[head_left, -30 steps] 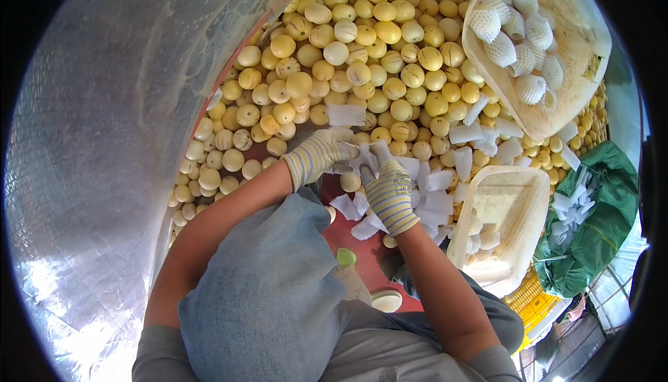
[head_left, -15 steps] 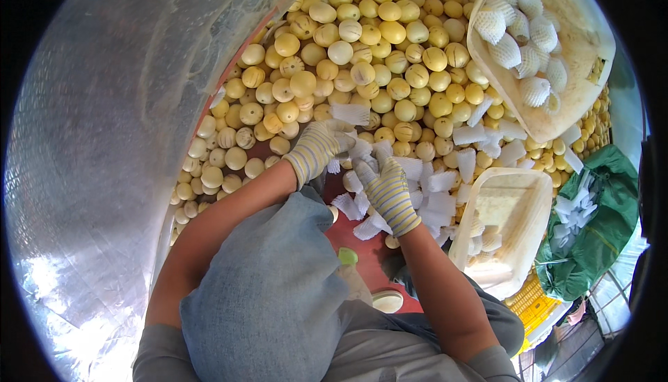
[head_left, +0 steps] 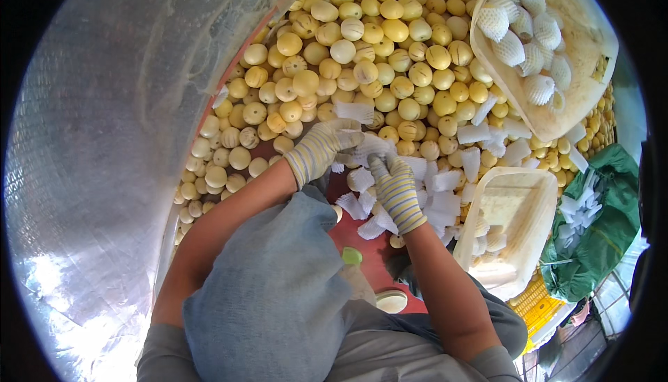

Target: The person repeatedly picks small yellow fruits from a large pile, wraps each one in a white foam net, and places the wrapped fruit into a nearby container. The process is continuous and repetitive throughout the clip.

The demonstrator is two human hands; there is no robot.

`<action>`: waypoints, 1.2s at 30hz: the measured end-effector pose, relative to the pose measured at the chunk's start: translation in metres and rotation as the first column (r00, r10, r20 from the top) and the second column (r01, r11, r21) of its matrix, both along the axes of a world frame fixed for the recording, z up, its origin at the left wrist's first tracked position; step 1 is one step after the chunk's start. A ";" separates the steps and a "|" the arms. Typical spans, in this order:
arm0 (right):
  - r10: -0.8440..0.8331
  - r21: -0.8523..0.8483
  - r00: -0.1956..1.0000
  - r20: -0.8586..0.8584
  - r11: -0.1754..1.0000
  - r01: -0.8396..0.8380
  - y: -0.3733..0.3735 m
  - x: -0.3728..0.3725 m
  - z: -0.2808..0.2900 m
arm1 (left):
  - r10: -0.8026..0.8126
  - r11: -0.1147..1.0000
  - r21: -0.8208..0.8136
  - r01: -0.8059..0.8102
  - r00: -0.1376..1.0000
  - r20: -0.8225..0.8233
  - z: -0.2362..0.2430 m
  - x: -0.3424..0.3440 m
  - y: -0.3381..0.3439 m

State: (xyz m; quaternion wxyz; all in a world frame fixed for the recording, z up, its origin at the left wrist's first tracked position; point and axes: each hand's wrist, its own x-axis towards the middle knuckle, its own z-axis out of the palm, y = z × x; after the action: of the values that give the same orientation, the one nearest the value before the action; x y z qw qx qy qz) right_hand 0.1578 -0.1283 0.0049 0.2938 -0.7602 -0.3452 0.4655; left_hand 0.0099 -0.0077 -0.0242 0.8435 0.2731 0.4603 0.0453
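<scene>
A crinkled green bag (head_left: 612,246) slumps with its mouth open. Just left of the bag stands a small pale plastic tub (head_left: 513,281), rectangular with rounded corners. Above the bag in view sits a larger, wide-rimmed whitish tub (head_left: 588,51). A yellow slatted crate (head_left: 537,305) shows to the bag's lower left, and a pink scrap (head_left: 579,314) lies just below the bag. Well left of the bag, a red floor surface (head_left: 376,267) carries a small light-green object (head_left: 352,255), too indistinct to identify. Farthest left from the bag, shiny silver-grey sheeting (head_left: 104,138) rises, edged by a reddish strip (head_left: 234,67).
</scene>
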 end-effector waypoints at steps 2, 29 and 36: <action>-0.059 -0.045 0.996 -0.072 0.997 0.055 -0.004 0.003 -0.004 | 0.057 0.998 -0.038 -0.054 0.996 0.070 -0.001 -0.005 0.002; -0.198 -0.173 0.840 -0.505 0.977 0.127 -0.028 0.032 -0.004 | 0.042 0.746 0.658 -0.103 0.993 0.107 0.026 -0.015 0.071; 0.015 0.095 0.227 -0.974 0.933 0.347 0.042 0.027 0.040 | 0.095 0.993 0.004 -0.115 0.836 0.540 0.084 0.019 0.040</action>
State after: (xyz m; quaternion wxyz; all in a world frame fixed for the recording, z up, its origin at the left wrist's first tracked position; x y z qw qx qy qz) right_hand 0.1851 -0.0858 0.0452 0.5999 -0.2936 -0.0724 0.7407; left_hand 0.0289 0.0321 0.0599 0.9299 0.2388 0.2185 0.1747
